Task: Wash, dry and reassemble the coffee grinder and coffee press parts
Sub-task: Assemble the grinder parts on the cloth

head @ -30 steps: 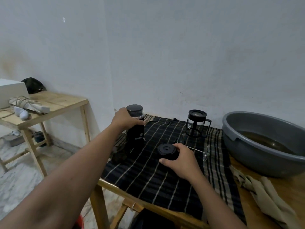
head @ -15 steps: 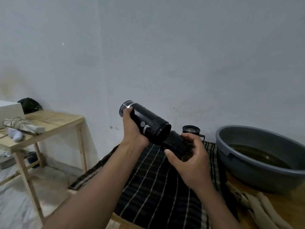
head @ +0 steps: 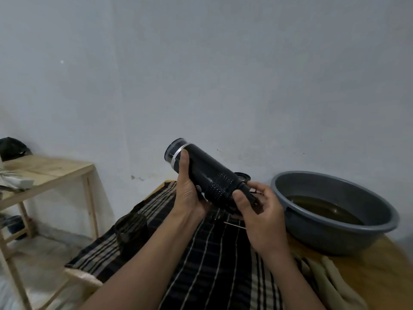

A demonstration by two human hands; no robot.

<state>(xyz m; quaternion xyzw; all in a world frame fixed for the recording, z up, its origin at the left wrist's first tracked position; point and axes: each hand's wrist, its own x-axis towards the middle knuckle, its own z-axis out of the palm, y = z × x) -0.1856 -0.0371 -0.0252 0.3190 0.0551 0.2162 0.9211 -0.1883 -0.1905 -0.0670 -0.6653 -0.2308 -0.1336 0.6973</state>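
The black cylindrical coffee grinder (head: 201, 173) is being held tilted in the air, clear-capped end raised, while a black base part (head: 248, 190) is being held against its lower end.

Plain pale grey-white wall (head: 223, 74), scuffed, w/ a few dark specks low down; faint vertical seam left of centre. Light dim & even. Left: small bare-wood side table (head: 51, 173) against the wall, plank top, thin legs w/ cross rails. Floor (head: 44, 253) pale, mottled, blurred. Right foreground: wooden tabletop (head: 380, 265), warm brown, bare at its near-right corner.
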